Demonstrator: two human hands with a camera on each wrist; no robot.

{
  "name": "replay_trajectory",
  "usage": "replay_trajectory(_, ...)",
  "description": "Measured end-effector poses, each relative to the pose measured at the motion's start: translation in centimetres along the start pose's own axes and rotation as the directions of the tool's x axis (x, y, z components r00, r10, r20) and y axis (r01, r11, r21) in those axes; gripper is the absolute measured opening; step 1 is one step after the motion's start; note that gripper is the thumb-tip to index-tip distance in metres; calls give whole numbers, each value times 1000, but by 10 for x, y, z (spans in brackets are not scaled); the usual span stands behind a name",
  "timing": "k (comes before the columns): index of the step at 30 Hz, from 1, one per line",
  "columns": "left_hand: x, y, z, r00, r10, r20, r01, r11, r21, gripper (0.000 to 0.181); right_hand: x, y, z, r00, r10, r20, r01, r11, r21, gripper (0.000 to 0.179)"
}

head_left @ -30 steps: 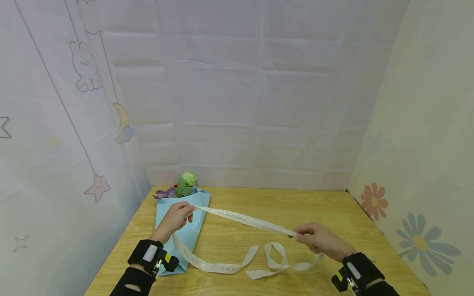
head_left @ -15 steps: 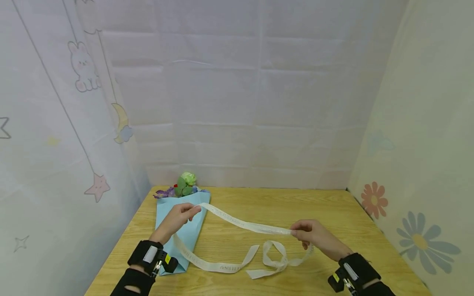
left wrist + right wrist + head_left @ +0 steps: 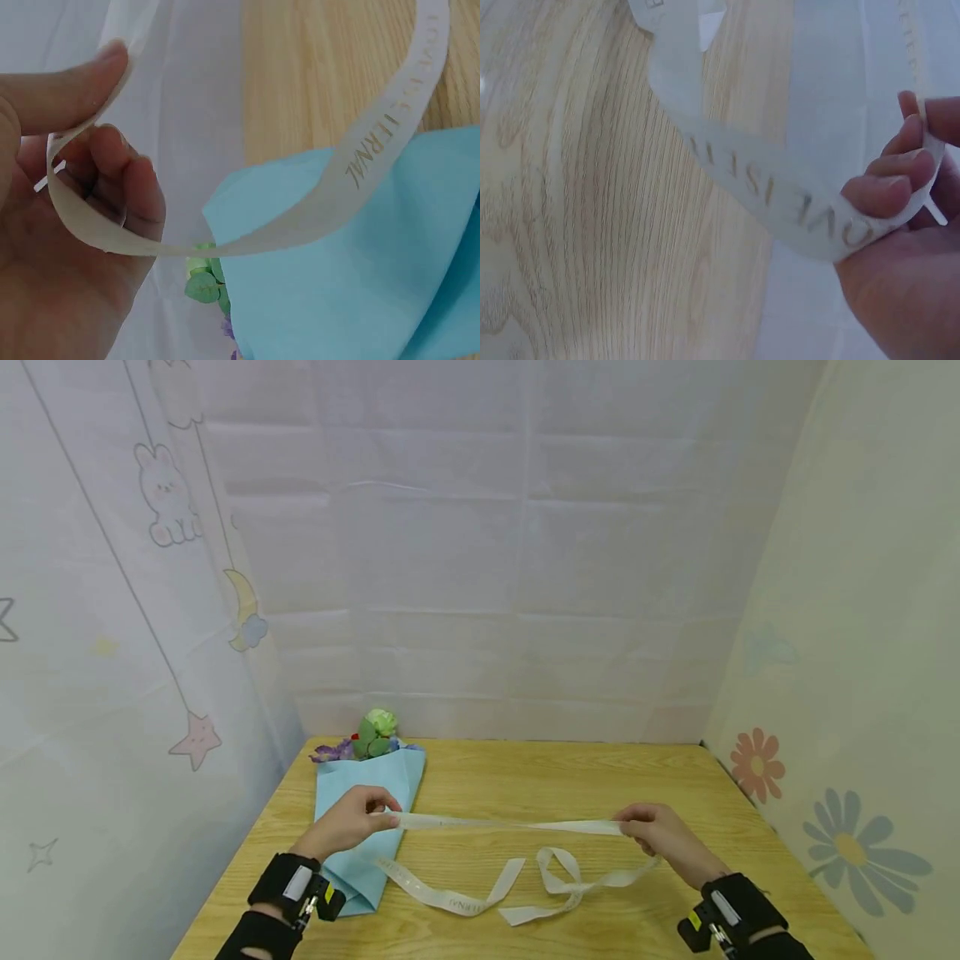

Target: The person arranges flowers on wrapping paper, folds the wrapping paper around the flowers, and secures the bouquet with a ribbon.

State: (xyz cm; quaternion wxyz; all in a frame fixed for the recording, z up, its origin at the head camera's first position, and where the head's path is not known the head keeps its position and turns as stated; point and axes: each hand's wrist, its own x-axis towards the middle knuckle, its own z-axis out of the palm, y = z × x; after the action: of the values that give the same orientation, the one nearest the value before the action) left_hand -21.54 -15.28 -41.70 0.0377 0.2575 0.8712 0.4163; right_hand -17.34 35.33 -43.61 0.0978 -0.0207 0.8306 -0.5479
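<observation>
A cream ribbon with gold lettering stretches nearly level between the two hands. My left hand pinches it between thumb and fingers, in front of a light blue paper-wrapped bouquet. At the other end, my right hand pinches the ribbon too, above the right half of the table. In the left wrist view the ribbon loops round behind the thumb and hangs down across the blue wrap. The right wrist view has the ribbon running through the palm under curled fingers. Its loose lengths lie on the table, curling into a loop.
The wooden table has cloth backdrops behind it and at both sides. Green, purple and red flowers stick out of the bouquet's far end, at the table's back left.
My left hand has come down and nearer, and the right hand has shifted slightly outward after moving inward. The ribbon between them, slanted and then sagging, is now drawn nearly straight and level.
</observation>
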Motion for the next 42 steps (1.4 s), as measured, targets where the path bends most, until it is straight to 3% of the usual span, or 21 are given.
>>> replay_trajectory(3,1,2,6,998,12,-69,0,986,167,9,1,1,3,996,-19,-90,6,990,-144,23)
replay_trajectory(6,3,3,12,992,-10,-124,34,981,191,7,1,0,8,986,-50,-160,7,965,-261,18)
replay_trajectory(9,4,1,16,989,-56,-137,60,998,19,9,0,-1,10,977,-61,-206,1,960,-280,18)
replay_trajectory(12,4,-2,18,987,-95,-129,71,981,-178,13,-1,-3,10,971,-71,-228,6,962,-272,20)
replay_trajectory(16,5,-5,19,990,-120,-75,90,942,-323,20,-1,-5,7,968,-79,-240,16,968,-252,23)
replay_trajectory(20,5,-5,18,987,-155,39,158,915,-372,43,0,-6,7,966,-76,-248,22,976,-215,26)
replay_trajectory(24,4,-2,17,973,-176,152,216,926,-310,48,-1,-9,8,959,-110,-259,52,973,-223,27)
replay_trajectory(26,3,-1,16,970,-188,151,224,935,-275,45,-1,-11,8,957,-127,-262,66,971,-230,27)
replay_trajectory(28,3,0,15,971,-210,116,235,930,-282,37,-1,-11,8,958,-127,-257,69,972,-224,25)
replay_trajectory(31,4,1,12,969,-248,15,240,917,-318,26,-2,-9,6,964,-161,-212,99,956,-278,19)
replay_trajectory(33,3,2,9,963,-260,-64,228,922,-314,26,-3,-8,5,967,-188,-170,119,930,-349,14)
replay_trajectory(36,1,4,3,947,-262,-185,220,950,-223,23,-6,-6,1,967,-227,-117,147,869,-473,17)
replay_trajectory(40,-3,5,-9,919,-273,-283,242,960,-141,22,-10,1,-13,962,-230,-150,106,814,-571,29)
replay_trajectory(42,-7,5,-18,910,-276,-309,252,961,-117,22,-11,4,-23,954,-225,-196,72,811,-581,34)
